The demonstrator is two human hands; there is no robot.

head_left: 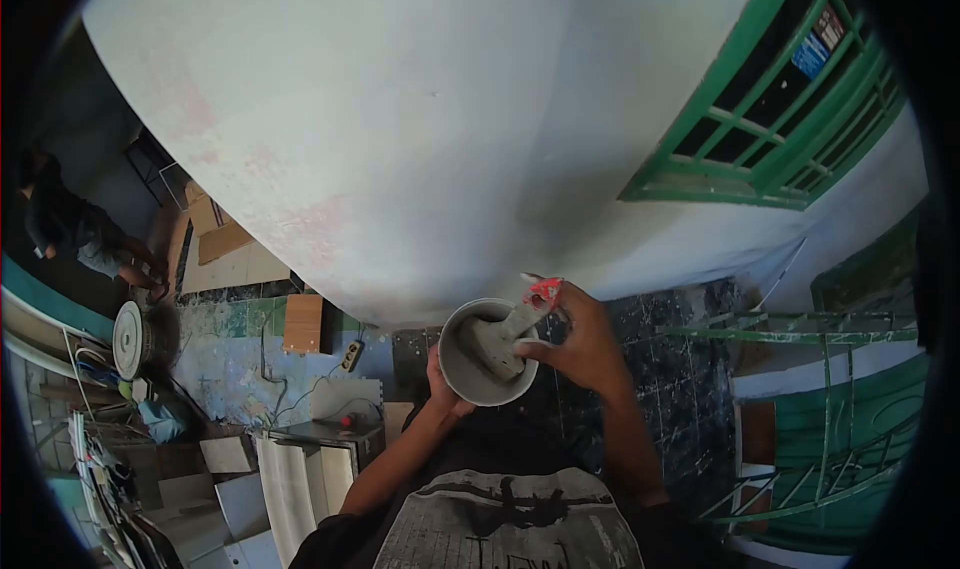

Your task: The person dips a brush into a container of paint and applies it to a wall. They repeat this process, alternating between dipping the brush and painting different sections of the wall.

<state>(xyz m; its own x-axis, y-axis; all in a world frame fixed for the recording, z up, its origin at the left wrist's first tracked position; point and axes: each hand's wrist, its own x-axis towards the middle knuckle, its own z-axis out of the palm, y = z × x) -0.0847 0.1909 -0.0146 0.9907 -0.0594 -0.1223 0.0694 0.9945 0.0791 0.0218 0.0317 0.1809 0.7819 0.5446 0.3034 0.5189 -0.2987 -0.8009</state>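
Right hand [585, 344] has its fingers [560, 314] curled shut around the red handle of a small trowel [520, 319], and the blade end of it sits down inside the bowl [462, 374], pressed into the grey stuff in there. The left hand [445, 389] is cupped under the bowl from below, thumb up along the near rim, so it's closed on the bowl and carrying it in the air in front of the chest. Bowl itself is a round, pale grey thing, smeared all over, and it's got a lump of thick grey paste [495, 349] in it, looks like wet cement or plaster, piled more to the right side where the trowel is. Just past the bowl is a big whitish wall [420, 119] with some faint pink patches on it. Up on the right there's a green window grille [790, 109], and lower right a green metal railing [830, 409]. Down left on the floor [240, 364] it's a mess: a power strip [352, 354], a wooden box [303, 324], stacks of pale tiles [290, 479] and cables. Another person [75, 229] is crouched way off at the far left.
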